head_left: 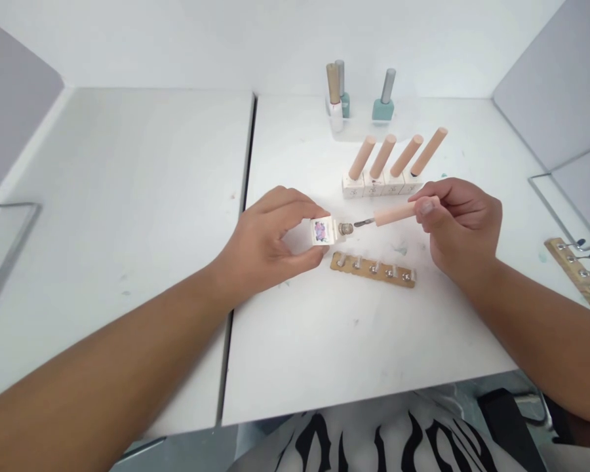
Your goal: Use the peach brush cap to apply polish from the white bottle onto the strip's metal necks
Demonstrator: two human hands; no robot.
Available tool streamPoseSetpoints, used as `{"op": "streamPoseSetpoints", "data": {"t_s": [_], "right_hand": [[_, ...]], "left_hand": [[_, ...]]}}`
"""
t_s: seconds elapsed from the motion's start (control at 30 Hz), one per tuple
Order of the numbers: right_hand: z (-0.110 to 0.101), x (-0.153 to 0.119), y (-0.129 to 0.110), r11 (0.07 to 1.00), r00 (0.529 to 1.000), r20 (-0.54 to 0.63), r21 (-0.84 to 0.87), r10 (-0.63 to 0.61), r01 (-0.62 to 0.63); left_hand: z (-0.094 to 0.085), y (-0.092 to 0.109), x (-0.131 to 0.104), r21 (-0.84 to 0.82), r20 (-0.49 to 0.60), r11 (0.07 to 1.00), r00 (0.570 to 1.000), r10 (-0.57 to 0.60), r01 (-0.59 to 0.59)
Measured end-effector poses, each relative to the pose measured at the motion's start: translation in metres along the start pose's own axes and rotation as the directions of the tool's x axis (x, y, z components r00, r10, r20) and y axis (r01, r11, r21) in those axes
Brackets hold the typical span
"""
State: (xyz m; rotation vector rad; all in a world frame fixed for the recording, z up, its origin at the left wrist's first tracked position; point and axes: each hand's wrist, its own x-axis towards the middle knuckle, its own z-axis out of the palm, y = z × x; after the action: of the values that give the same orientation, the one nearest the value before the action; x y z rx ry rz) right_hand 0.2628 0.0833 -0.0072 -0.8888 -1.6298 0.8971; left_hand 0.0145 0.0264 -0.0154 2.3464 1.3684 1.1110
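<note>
My left hand [280, 233] holds a small white nail polish bottle [323, 231] between thumb and fingers, tipped on its side. A flower picture is on its face, and its open neck points right. In my right hand [459, 223] is the pink-handled nail polish brush [396, 214], its dark bristle tip just outside the bottle's mouth. Below them on the table lies a wooden strip [373, 269] bearing several clear nail tips on round metal mounts. Behind my hands, several white bottles [382, 184] with long pink caps stand in a row.
At the back, a clear tray [358, 130] holds a white bottle with a gold cap and teal bottles [383, 110] with silver caps. Another wooden strip [577, 275] with dark nail tips lies at the right. A dark seam [248, 157] divides the white tabletops; metal wire frames stand at both sides.
</note>
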Motion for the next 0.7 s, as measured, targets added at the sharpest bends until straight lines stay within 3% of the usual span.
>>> {"op": "streamPoseSetpoints", "data": {"t_s": [0.4, 0.6, 0.7], "right_hand": [[0.006, -0.001, 0.004, 0.996, 0.999, 0.049, -0.09, 0.013, -0.009], [0.015, 0.002, -0.005, 0.974, 0.985, 0.172, -0.225, 0.022, 0.017], [0.014, 0.003, -0.007, 0.97, 0.987, 0.161, -0.24, 0.001, 0.038]], "left_hand": [[0.002, 0.001, 0.002, 0.005, -0.017, 0.999, 0.999, 0.035, -0.035], [0.004, 0.004, 0.004, 0.039, -0.021, 0.998, 0.999, 0.04, -0.039], [0.005, 0.004, 0.005, 0.053, -0.031, 0.998, 0.999, 0.037, -0.036]]}}
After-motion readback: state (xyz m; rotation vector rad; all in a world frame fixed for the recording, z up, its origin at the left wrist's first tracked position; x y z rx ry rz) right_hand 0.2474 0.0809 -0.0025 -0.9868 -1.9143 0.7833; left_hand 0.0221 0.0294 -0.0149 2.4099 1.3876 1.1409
